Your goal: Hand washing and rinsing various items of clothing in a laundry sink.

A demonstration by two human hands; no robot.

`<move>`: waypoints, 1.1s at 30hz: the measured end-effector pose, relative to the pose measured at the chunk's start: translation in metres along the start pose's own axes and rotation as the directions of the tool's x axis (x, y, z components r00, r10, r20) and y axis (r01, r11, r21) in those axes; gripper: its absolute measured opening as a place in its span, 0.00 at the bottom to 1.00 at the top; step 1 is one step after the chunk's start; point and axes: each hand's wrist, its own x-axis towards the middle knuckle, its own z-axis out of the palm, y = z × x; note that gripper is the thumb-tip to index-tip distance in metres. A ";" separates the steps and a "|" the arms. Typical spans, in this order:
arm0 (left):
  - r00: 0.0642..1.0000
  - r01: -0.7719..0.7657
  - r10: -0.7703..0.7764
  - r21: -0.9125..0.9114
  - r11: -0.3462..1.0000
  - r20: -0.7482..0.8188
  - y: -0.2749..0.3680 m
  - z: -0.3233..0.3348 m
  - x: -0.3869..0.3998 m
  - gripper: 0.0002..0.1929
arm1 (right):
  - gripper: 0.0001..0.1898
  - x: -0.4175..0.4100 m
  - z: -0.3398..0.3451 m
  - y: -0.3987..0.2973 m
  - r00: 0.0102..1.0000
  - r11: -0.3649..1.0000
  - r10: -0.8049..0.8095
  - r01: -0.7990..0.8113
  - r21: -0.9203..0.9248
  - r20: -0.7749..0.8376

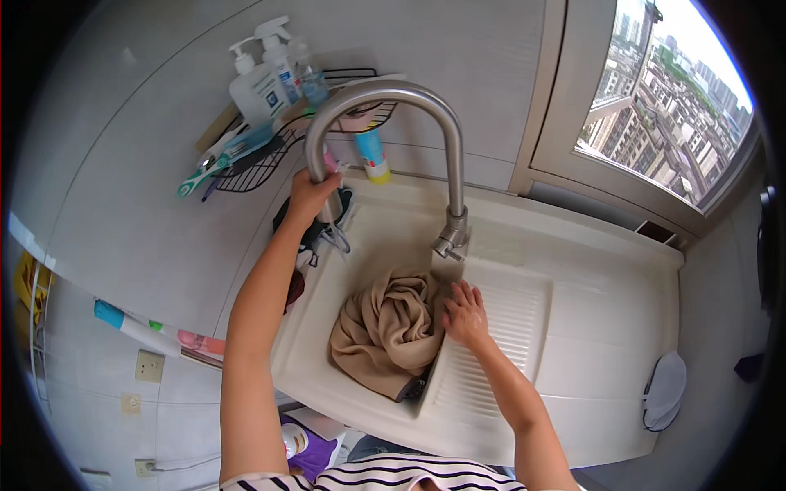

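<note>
My left hand (pixel 312 195) grips the outlet end of a brushed-metal gooseneck faucet (pixel 455 153), at the left rim of a cream laundry sink (pixel 614 368). A bunched tan cloth (pixel 390 331) with a dark edge at its lower corner lies in the basin. My right hand (pixel 466 316) is at the divider between the basin and the ribbed washboard (pixel 491 344), right of the cloth. Its fingers are apart and hold nothing. The faucet's lever (pixel 451 250) sits at its base, above that hand. Dark cloth items (pixel 295 215) lie behind my left hand, partly hidden.
A black wire corner shelf (pixel 264 166) holds a pump bottle (pixel 258 89), a spray bottle (pixel 279 58) and brushes. A blue and yellow tube (pixel 373 156) stands at the sink's back edge. A white oval item (pixel 665 391) rests on the right rim. An open window (pixel 669 104) is upper right.
</note>
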 end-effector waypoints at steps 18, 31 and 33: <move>0.999 -0.027 0.009 0.425 0.905 0.044 -0.156 0.032 -0.148 0.23 | 0.39 -0.128 -0.127 0.205 0.823 0.735 0.529 -0.567 -0.372 -0.208; 0.741 -0.668 0.199 0.733 0.128 0.641 -0.193 -0.003 -0.095 0.17 | 0.37 0.085 -0.007 0.065 0.983 0.964 0.095 -0.130 -0.233 -0.156; 0.692 -0.719 0.189 0.688 0.095 0.697 -0.194 -0.017 -0.081 0.15 | 0.36 0.085 -0.010 0.062 0.974 0.968 0.136 -0.170 -0.186 -0.183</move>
